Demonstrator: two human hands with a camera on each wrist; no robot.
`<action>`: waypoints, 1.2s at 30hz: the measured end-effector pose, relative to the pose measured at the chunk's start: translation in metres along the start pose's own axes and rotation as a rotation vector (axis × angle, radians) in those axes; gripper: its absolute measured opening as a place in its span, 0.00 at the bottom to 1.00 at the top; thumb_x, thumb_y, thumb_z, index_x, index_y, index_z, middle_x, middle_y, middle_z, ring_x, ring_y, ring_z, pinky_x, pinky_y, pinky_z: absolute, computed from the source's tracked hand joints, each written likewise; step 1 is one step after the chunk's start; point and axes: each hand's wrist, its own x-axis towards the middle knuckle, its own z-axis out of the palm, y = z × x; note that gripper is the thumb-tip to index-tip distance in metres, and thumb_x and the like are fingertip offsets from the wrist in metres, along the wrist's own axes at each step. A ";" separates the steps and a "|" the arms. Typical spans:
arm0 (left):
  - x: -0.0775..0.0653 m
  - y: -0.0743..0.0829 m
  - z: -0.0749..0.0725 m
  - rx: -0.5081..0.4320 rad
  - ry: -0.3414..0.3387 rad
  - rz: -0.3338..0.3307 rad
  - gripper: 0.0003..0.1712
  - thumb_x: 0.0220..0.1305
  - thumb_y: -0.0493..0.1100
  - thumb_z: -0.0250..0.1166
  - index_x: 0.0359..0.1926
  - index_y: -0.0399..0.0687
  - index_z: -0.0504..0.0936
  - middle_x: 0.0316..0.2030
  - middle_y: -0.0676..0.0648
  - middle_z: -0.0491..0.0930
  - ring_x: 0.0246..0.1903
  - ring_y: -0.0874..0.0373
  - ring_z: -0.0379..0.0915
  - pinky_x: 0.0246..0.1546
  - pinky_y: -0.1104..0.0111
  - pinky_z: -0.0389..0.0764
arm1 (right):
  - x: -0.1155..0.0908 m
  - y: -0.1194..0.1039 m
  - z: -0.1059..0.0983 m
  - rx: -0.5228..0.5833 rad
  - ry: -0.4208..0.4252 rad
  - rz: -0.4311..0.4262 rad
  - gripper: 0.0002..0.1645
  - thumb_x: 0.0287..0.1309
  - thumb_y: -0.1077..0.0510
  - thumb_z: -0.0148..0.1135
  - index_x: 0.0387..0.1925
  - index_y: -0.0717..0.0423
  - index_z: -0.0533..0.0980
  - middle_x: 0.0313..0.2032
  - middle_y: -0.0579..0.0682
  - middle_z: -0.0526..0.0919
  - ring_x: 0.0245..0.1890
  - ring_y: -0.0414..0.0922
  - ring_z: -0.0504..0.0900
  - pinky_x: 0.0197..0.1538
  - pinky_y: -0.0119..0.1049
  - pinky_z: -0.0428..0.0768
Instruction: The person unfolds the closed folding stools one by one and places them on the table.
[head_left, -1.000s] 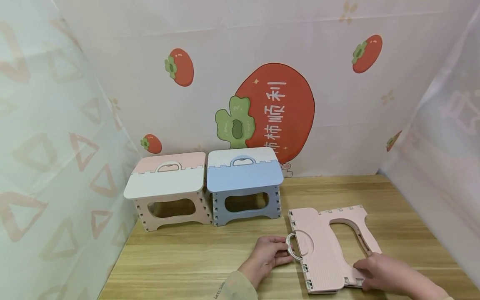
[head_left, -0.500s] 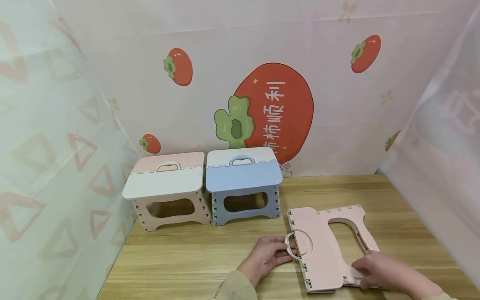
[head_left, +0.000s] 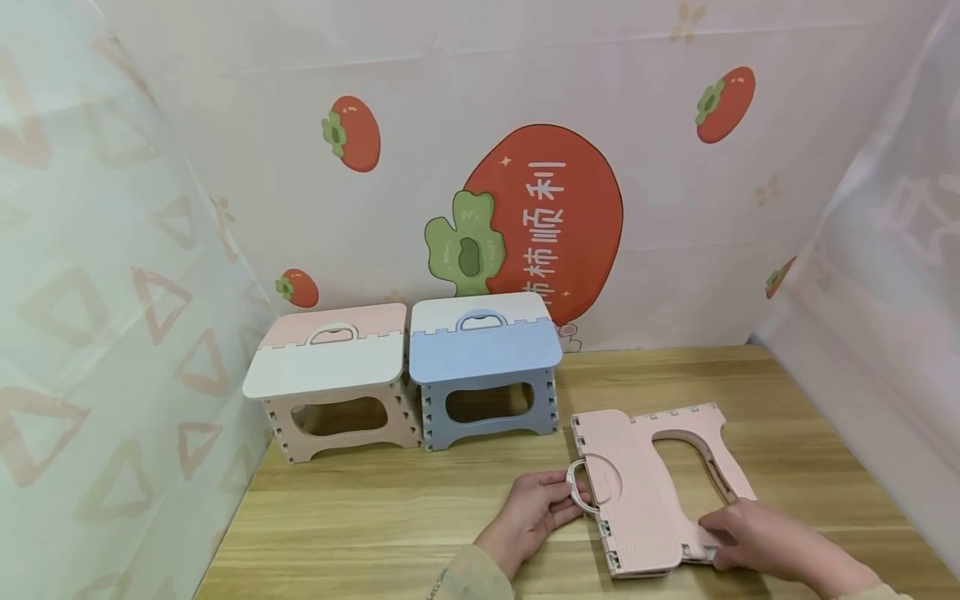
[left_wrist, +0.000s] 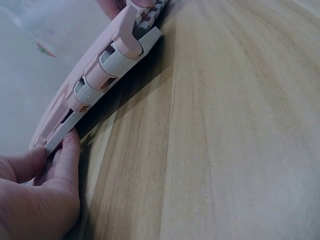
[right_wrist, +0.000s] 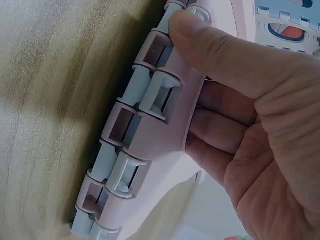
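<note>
A pink folding stool, folded flat with white parts on its underside, lies at the right of the wooden table. My left hand pinches the white carry handle on its left edge. In the left wrist view, thumb and fingers close on the white rim, and a dark shadow shows under the stool. My right hand grips the near leg panel. In the right wrist view its thumb lies by the hinges while the other fingers pass through the cutout.
Two unfolded stools stand side by side at the back: a pink and white one and a blue and white one. Patterned curtains close in the back and both sides. Bare wood shows left of my left hand.
The folded stool's near end has moved slightly up in the head view, and both hands keep their hold. The whole view has shifted a little.
</note>
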 end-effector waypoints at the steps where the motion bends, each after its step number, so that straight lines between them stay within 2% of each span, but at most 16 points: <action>1: 0.000 0.000 0.000 -0.003 0.001 0.001 0.18 0.71 0.28 0.58 0.59 0.21 0.76 0.44 0.37 0.86 0.44 0.51 0.86 0.52 0.58 0.86 | 0.000 0.000 0.000 -0.003 0.000 0.005 0.23 0.38 0.59 0.76 0.22 0.41 0.66 0.22 0.27 0.54 0.20 0.25 0.53 0.21 0.22 0.56; 8: -0.001 0.001 0.000 -0.012 -0.011 0.004 0.18 0.71 0.28 0.59 0.59 0.21 0.76 0.43 0.37 0.86 0.43 0.52 0.86 0.52 0.58 0.86 | 0.000 -0.003 0.000 -0.012 -0.021 0.040 0.23 0.39 0.60 0.76 0.22 0.41 0.66 0.21 0.27 0.56 0.20 0.26 0.55 0.21 0.24 0.59; 20: -0.004 -0.002 -0.001 -0.017 -0.025 0.016 0.17 0.71 0.27 0.57 0.57 0.22 0.77 0.43 0.37 0.85 0.43 0.52 0.86 0.51 0.59 0.86 | 0.000 -0.006 0.004 -0.072 -0.007 0.032 0.22 0.38 0.61 0.76 0.23 0.42 0.67 0.21 0.27 0.60 0.20 0.27 0.57 0.21 0.26 0.59; 31: -0.006 -0.001 -0.002 -0.061 -0.056 0.018 0.18 0.71 0.29 0.58 0.58 0.23 0.76 0.45 0.37 0.85 0.44 0.51 0.86 0.53 0.58 0.85 | -0.002 -0.007 0.011 -0.153 0.121 -0.068 0.25 0.32 0.64 0.77 0.23 0.43 0.66 0.21 0.27 0.60 0.21 0.26 0.55 0.21 0.23 0.56; 36: -0.008 0.001 -0.001 -0.082 -0.080 0.013 0.19 0.71 0.30 0.60 0.59 0.23 0.76 0.45 0.37 0.85 0.44 0.51 0.86 0.53 0.60 0.85 | -0.002 -0.006 0.008 -0.134 0.117 -0.080 0.26 0.32 0.64 0.77 0.24 0.43 0.67 0.22 0.26 0.60 0.21 0.25 0.56 0.21 0.22 0.56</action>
